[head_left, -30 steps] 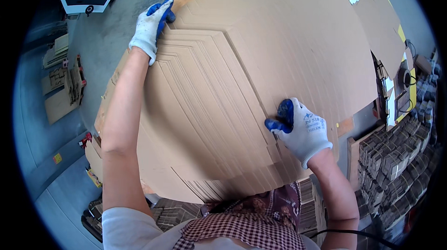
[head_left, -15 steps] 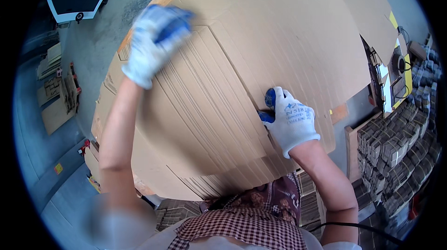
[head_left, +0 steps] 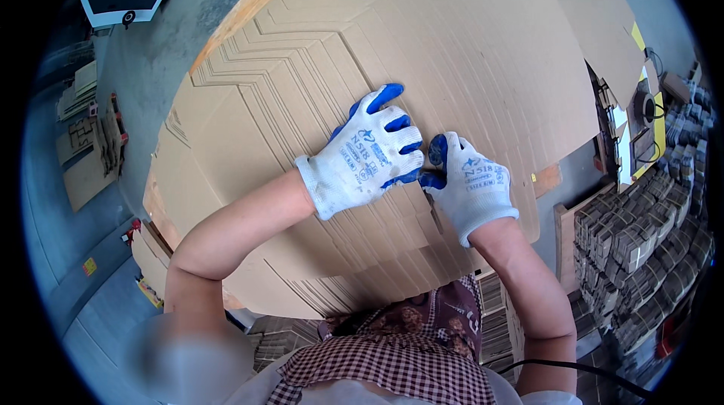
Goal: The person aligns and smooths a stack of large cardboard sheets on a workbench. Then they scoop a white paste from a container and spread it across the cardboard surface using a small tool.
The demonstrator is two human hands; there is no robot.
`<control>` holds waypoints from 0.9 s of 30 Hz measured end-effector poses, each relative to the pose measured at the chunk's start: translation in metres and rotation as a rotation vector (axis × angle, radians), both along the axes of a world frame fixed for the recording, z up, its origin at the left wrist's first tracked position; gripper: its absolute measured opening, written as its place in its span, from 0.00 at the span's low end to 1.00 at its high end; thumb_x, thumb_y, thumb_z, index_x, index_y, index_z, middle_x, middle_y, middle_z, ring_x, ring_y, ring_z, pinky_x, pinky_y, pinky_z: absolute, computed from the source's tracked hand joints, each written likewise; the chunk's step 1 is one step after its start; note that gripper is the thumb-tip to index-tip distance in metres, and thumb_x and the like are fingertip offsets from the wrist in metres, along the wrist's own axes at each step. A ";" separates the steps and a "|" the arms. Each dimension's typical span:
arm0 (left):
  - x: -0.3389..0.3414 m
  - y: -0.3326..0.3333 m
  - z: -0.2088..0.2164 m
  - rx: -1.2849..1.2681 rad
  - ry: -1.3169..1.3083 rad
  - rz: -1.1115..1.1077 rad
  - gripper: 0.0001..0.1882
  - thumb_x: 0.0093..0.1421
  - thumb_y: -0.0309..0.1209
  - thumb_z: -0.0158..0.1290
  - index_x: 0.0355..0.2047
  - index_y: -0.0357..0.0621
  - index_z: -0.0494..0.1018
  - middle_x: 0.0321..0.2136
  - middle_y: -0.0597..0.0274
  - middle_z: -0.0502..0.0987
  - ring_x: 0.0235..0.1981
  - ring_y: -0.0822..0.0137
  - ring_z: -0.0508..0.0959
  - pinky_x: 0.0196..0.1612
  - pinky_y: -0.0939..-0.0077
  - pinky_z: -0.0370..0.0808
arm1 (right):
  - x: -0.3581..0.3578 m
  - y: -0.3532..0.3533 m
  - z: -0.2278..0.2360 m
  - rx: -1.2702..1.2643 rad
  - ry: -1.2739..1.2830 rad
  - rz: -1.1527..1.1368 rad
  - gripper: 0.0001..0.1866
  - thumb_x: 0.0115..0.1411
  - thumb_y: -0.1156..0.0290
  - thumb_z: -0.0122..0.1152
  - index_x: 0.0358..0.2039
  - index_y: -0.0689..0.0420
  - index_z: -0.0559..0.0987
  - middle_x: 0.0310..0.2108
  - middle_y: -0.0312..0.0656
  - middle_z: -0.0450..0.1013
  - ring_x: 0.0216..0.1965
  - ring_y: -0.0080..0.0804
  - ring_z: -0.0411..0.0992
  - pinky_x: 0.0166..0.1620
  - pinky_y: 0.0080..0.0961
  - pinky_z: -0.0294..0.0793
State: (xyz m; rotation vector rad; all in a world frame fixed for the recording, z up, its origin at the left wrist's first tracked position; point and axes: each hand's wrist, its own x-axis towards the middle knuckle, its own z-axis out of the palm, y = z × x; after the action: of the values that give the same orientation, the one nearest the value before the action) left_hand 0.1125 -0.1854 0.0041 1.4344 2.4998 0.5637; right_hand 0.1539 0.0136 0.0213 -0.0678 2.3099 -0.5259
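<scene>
Flat brown cardboard sheets [head_left: 483, 50] with stepped, creased edges lie stacked in front of me. My left hand [head_left: 366, 152], in a white glove with blue-coated fingers, rests palm down on the sheets with its fingers spread. Right beside it, my right hand [head_left: 473, 188] in a matching glove is closed at a long sheet edge, with thumb and forefinger bent at that edge. Its other fingertips are hidden. The two gloves almost touch. Toward the left, the sheet edges [head_left: 283, 88] form a stepped, angled pattern.
Bundled grey-brown cardboard pieces [head_left: 641, 231] are piled at the right. More sheets with yellow and white scraps [head_left: 596, 13] lie at the far right. A wooden board edge [head_left: 256, 5] runs along the far left of the stack. Cardboard pieces [head_left: 90, 164] stand by the left wall.
My left hand has come from the far left part of the stack down and right, beside my right hand. The angled sheet edges it covered now show. My right hand has hardly moved.
</scene>
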 end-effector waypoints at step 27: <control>0.018 0.000 0.009 -0.268 0.135 -0.048 0.04 0.55 0.34 0.60 0.31 0.61 0.77 0.39 0.68 0.75 0.49 0.62 0.76 0.60 0.54 0.71 | 0.006 0.005 -0.008 -0.033 0.091 0.011 0.21 0.66 0.51 0.62 0.49 0.52 0.73 0.46 0.44 0.77 0.45 0.47 0.80 0.41 0.47 0.77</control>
State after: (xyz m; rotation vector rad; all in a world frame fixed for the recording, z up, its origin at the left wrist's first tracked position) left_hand 0.1300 -0.1854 0.0132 1.4656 2.5156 0.1198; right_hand 0.1594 0.0187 0.0129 -0.1229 2.3880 -0.5663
